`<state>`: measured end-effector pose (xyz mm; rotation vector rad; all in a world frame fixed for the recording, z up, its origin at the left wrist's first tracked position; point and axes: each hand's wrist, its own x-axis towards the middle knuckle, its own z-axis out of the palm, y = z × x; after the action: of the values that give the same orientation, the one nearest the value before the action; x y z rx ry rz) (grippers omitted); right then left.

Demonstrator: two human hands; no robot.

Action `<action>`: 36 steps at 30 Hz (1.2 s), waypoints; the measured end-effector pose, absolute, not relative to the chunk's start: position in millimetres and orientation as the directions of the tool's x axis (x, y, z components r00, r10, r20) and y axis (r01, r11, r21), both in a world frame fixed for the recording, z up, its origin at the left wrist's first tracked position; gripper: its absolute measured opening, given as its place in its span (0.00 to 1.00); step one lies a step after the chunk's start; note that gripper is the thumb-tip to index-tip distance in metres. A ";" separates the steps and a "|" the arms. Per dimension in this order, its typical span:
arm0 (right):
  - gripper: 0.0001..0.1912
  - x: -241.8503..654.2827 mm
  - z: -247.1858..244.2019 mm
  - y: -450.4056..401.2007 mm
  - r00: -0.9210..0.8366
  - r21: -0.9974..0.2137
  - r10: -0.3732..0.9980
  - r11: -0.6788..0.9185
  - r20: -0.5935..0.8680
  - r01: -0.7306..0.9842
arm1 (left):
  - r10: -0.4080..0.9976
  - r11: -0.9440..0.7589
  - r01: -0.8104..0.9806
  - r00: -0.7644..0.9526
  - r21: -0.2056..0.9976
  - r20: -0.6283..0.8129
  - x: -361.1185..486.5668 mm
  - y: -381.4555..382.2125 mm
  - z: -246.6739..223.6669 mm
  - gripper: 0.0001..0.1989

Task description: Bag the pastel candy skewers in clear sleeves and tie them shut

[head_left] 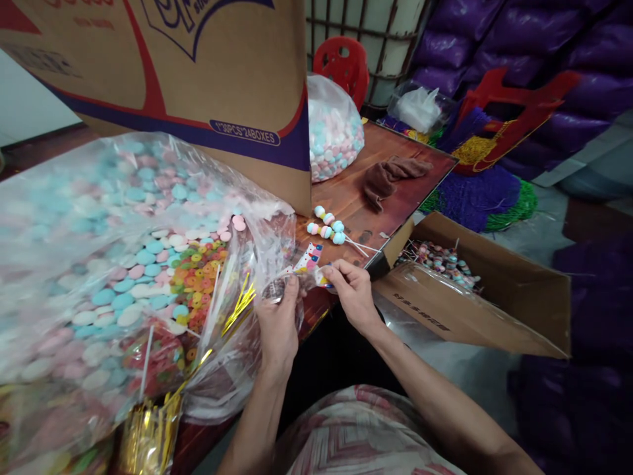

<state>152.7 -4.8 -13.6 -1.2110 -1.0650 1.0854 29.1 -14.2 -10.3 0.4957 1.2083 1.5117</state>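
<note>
Over the table's front edge, my left hand (279, 323) pinches one end of a small clear plastic bag (307, 280) with dark print. My right hand (355, 293) grips the bag's other end, where a bit of coloured print shows between thumb and fingers. What is inside the bag is too blurred to tell. Just beyond my hands lies a colourful printed strip (310, 256). Farther back, candy skewers (325, 231) with pink, blue and white pieces on white sticks rest on the wood. Left of my left hand are gold twist ties (240, 305).
A large clear bag of pastel candies (123, 178) covers the left, with gummy rings (200, 280) on it. Behind stands a tall carton (222, 86). A brown cloth (393, 178) lies at the back. An open cardboard box (514, 290) holding wrapped candies stands right.
</note>
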 end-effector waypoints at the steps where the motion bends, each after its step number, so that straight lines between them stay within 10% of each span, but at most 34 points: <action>1: 0.20 153.1 -13.7 -4.4 0.174 -0.998 0.983 0.058 0.051 -0.034 | 0.911 0.137 -0.456 -0.290 0.879 -0.292 28.0 -15.5 -11.1 0.18; 36: 0.21 140.8 -5.5 -8.3 0.101 -0.998 0.995 0.031 0.025 -0.063 | 0.904 0.109 -0.449 -0.327 0.887 -0.276 31.4 -20.8 -11.0 0.14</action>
<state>140.8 -8.3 -5.5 -1.1871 -1.1011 1.1449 31.4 -20.8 -11.0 0.5246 1.2284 1.4998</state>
